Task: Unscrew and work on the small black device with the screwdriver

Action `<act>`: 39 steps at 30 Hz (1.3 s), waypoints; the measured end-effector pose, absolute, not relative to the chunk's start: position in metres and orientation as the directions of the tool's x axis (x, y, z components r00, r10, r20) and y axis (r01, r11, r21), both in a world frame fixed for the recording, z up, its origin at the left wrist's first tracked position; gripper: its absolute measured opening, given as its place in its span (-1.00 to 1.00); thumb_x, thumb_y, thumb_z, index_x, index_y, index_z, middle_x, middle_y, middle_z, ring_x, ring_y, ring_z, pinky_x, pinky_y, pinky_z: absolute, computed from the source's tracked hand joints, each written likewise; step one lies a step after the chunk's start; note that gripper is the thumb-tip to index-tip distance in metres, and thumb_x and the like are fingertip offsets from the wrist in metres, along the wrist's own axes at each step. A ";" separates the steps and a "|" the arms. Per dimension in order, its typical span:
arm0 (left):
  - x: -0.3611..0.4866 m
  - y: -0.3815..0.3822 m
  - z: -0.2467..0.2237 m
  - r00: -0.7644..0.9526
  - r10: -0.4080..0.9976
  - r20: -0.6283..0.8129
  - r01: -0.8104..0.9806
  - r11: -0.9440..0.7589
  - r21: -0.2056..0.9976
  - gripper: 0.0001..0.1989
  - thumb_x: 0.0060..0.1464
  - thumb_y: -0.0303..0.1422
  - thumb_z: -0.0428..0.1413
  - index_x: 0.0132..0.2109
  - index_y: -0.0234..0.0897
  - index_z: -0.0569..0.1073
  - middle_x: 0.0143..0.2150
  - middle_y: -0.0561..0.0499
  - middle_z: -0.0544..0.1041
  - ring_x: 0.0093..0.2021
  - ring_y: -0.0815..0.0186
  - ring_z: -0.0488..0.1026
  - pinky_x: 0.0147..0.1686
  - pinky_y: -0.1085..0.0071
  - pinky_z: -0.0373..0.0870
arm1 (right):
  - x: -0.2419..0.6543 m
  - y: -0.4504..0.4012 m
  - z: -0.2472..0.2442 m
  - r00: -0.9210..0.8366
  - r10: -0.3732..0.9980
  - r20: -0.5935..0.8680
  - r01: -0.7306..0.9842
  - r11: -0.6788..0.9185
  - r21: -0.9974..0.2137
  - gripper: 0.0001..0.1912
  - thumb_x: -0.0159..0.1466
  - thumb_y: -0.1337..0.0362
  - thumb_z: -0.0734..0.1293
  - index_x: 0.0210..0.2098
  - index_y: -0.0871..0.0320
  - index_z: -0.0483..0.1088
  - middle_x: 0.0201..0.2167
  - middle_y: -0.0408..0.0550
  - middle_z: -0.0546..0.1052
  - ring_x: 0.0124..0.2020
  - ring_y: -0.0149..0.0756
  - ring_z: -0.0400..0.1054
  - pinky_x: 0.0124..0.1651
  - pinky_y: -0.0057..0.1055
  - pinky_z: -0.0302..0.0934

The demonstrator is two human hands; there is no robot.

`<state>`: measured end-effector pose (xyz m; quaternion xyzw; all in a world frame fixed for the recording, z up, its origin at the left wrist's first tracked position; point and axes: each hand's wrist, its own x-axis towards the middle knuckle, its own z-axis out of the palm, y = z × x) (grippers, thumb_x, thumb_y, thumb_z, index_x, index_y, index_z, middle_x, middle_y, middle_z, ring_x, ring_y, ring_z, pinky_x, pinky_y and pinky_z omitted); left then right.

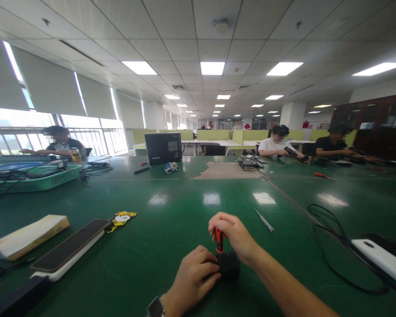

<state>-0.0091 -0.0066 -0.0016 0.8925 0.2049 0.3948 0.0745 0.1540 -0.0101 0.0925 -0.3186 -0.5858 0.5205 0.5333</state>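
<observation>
At the frame's lower centre, the curled right hand (229,229) gripped a red-and-black plastic-handled screwdriver (219,242); the left hand (198,270), fingers bent, held a small black box-shaped block (230,266) on the green counter (125,273). Firm downward pressure, square to the block, seemed best. The screwdriver pointed down toward the block, its long axis almost vertical.
</observation>
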 end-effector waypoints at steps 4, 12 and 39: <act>-0.009 -0.007 -0.002 0.602 0.433 0.671 0.309 -0.901 0.304 -0.93 0.11 -0.46 0.15 -0.24 -0.22 0.52 -0.23 -0.04 0.52 -0.23 0.24 0.40 -0.25 0.35 0.41 | 0.153 -0.011 0.091 -0.268 0.915 0.300 -0.220 0.245 -0.944 -0.84 0.15 0.23 0.25 -0.40 0.20 0.39 -0.62 -0.20 0.37 -0.59 -0.44 0.25 -0.48 -0.48 0.13; -0.009 -0.007 -0.002 0.596 0.427 0.680 0.310 -0.904 0.295 -0.93 0.13 -0.44 0.13 -0.25 -0.24 0.52 -0.25 -0.07 0.52 -0.25 0.24 0.40 -0.27 0.36 0.42 | 0.151 -0.013 0.093 -0.213 0.937 0.279 -0.189 0.240 -0.952 -0.88 0.13 0.24 0.29 -0.45 0.18 0.31 -0.57 -0.20 0.40 -0.56 -0.45 0.25 -0.51 -0.51 0.11; -0.010 -0.007 0.000 0.607 0.427 0.670 0.301 -0.904 0.304 -0.92 0.13 -0.45 0.14 -0.23 -0.23 0.52 -0.23 -0.05 0.52 -0.23 0.24 0.41 -0.24 0.35 0.42 | 0.150 -0.011 0.088 -0.254 0.926 0.278 -0.277 0.206 -0.939 -0.87 0.18 0.24 0.22 -0.29 0.14 0.28 -0.72 -0.32 0.30 -0.68 -0.46 0.17 -0.48 -0.47 0.14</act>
